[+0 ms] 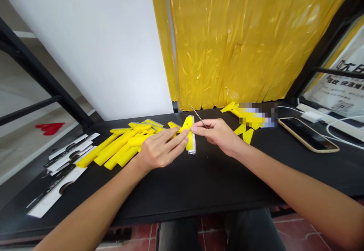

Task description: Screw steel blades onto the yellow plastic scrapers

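My left hand (162, 146) is closed on a yellow scraper (187, 123), whose wide head has a silvery strip along its right edge. Pinched in my right hand (220, 132) is a thin metal rod (198, 116) that slants up to the left; its exact kind is unclear. The right fingertips meet the scraper head beside the left fingers. A heap of yellow scrapers (119, 146) with long handles lies just left of my left hand, partly covered by it. Loose flat yellow pieces (248, 135) lie beyond my right wrist.
White and black cardboard sleeves (61, 188) lie at the left of the black table (207, 194). A phone (307, 134) and white cables (335, 129) are at the right. Yellow plastic strips (227, 46) hang behind, beside a white panel (93, 38). Red pieces (50, 128) sit on the left shelf.
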Demonstrator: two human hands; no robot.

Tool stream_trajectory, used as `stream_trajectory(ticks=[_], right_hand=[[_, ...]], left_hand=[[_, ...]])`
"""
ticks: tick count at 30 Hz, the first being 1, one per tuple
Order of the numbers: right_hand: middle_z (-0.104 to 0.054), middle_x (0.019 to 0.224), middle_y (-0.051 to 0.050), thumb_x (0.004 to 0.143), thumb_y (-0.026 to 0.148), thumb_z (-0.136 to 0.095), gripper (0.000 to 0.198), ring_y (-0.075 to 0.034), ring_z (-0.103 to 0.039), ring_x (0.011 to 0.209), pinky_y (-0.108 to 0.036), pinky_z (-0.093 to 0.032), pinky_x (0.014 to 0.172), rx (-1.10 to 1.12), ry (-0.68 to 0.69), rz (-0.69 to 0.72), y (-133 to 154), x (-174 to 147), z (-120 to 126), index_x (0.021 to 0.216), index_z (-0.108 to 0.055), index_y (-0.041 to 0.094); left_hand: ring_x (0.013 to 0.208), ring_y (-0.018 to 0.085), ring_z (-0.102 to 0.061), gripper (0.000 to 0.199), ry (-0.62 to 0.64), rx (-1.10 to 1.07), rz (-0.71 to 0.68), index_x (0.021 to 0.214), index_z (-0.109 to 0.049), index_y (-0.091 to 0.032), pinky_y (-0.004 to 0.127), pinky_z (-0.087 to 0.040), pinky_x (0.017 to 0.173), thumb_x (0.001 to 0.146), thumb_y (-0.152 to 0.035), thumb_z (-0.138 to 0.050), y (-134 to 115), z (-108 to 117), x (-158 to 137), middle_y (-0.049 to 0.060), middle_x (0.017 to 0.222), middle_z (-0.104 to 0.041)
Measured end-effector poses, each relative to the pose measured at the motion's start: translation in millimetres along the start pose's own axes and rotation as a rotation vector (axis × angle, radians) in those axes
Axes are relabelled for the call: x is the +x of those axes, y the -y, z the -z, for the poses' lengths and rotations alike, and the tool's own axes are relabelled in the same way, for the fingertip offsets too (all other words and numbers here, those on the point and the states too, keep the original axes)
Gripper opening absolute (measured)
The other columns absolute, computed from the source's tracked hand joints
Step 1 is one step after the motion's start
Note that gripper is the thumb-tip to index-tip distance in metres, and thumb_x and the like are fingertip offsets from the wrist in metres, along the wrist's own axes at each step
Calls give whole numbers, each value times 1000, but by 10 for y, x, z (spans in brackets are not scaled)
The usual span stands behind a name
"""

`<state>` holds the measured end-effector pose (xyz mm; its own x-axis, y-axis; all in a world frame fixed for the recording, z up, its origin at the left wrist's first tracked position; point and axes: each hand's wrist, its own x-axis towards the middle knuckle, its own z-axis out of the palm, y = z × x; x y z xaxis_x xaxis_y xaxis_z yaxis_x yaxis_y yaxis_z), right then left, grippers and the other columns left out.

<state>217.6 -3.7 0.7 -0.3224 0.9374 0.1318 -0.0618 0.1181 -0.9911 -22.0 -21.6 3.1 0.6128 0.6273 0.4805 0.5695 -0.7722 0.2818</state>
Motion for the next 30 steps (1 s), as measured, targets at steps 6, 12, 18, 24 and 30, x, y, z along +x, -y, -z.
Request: stream_trajectory(ticks=[6, 12, 18, 24, 30], right_hand=[[-62, 69, 1, 71, 44, -83, 31, -8, -44, 57, -24, -33, 50, -11, 4, 61, -19, 18, -1, 89, -78, 19], [-70, 83, -2, 82, 32, -77, 13, -15, -61, 75, -29, -47, 66, -241, -193, 445, -5, 29, 42, 88, -78, 20], [-72, 85, -3, 87, 24, -72, 6, -15, -64, 75, -29, -49, 64, -461, -176, 707, -2, -58, -46, 89, -78, 22], [-73, 86, -3, 89, 22, -70, 8, -15, -65, 74, -29, -51, 65, -485, -153, 729, -94, -77, -119, 91, -78, 22], [-72, 91, -4, 89, 24, -70, 8, -16, -66, 80, -30, -50, 66, -503, -211, 661, -78, -62, -100, 91, -78, 22]], left_hand=[[113, 27, -69, 25, -198, 247, -347, 106, -75, -26, 42, -59, 94, 87, -11, -68, 92, -74, 16, 4, 116, -75], [89, 22, -76, 10, -448, -51, 28, 96, -74, -21, 34, -61, 86, 86, -22, -72, -29, -136, 97, 5, 101, -79], [76, 23, -76, 27, -245, -903, 611, 82, -61, -16, 30, -60, 72, 78, -32, -82, -201, 1, 178, 8, 78, -78], [77, 25, -77, 31, -193, -1242, 729, 86, -60, -14, 30, -61, 68, 74, -26, -86, -166, -167, 169, 9, 82, -78], [76, 25, -77, 32, -185, -1288, 742, 88, -59, -15, 31, -61, 68, 74, -24, -86, -198, -224, 161, 7, 78, -77]])
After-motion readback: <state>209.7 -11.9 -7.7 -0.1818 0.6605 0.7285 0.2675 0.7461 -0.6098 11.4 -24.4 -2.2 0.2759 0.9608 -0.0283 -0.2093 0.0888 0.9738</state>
